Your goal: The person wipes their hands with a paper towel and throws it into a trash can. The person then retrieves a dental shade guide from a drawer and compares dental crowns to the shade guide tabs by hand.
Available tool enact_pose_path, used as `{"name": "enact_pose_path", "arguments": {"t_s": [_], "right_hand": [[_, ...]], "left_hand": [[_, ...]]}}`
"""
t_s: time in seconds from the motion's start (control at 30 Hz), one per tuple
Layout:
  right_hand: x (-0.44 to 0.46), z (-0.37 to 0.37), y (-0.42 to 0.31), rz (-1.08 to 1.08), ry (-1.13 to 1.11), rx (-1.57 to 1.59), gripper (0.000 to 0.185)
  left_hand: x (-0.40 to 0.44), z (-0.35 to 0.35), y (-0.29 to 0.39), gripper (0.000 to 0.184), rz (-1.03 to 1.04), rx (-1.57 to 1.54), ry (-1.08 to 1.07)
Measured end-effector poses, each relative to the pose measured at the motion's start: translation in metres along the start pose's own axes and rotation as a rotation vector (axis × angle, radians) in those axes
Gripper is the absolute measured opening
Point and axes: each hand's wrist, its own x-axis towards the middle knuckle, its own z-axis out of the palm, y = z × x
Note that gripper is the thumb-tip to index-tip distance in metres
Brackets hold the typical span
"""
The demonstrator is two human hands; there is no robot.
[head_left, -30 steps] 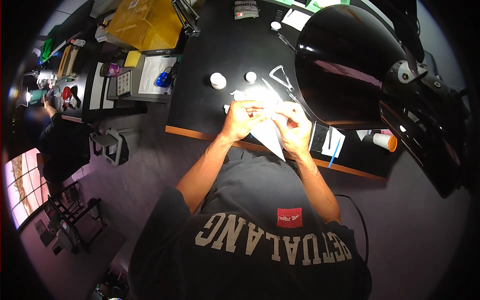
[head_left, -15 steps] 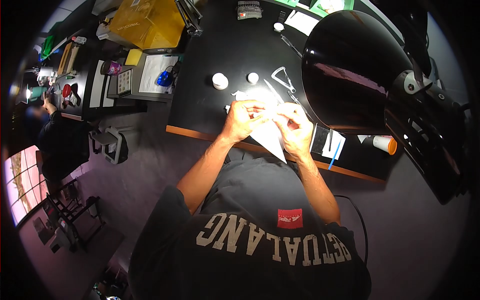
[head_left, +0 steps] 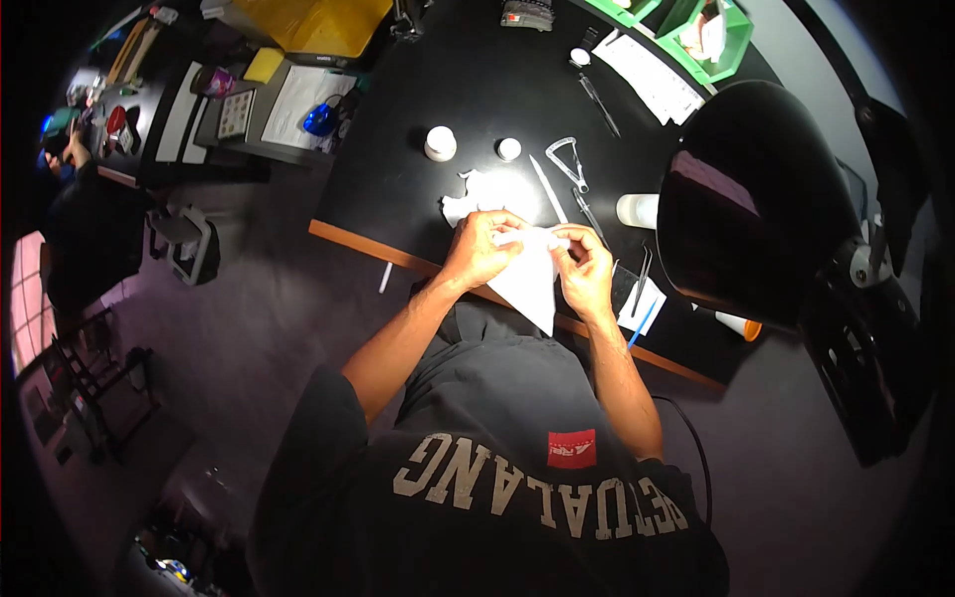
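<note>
A white pointed sheet (head_left: 527,287), paper or thin cloth, hangs with its tip down past the table's front edge. My left hand (head_left: 482,254) pinches its top edge on the left, fingers closed. On the right, my right hand (head_left: 585,274) has thumb and fingers closed on the same top edge. Glare washes out detail between the fingertips. Behind my left hand lies a crumpled white piece (head_left: 460,206). A slim white pointed tool (head_left: 547,187) and a metal caliper-like frame (head_left: 569,164) lie beyond my hands. Tweezers (head_left: 642,282) rest right of my right hand.
A white jar (head_left: 440,144) and a smaller white round container (head_left: 508,149) stand on the black table (head_left: 428,90). A large black lamp (head_left: 746,199) overhangs the right, by a white bottle (head_left: 639,210). Green bins (head_left: 731,50) sit at the back right. Another person (head_left: 99,229) sits far left.
The camera view has shifted, bringing the white bottle and more of the green bins into sight. My hands have spread slightly apart, both still holding the sheet, whose tip has swung left.
</note>
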Motion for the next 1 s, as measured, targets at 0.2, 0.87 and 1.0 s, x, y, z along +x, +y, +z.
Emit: {"name": "enact_pose_path", "arguments": {"t_s": [0.2,0.87,1.0], "right_hand": [[0.027,-0.006,0.020,-0.149,0.156,-0.621,0.014],[-0.006,0.012,-0.028,0.267,-0.478,0.200,0.044],[-0.025,0.038,-0.026,0.180,-0.551,-0.043,0.057]], "left_hand": [[-0.021,-0.004,0.001,0.024,-0.077,0.141,0.086],[-0.069,-0.017,0.000,0.012,-0.122,-0.486,0.197],[-0.077,0.000,-0.005,0.014,-0.112,-0.533,0.285]]}}
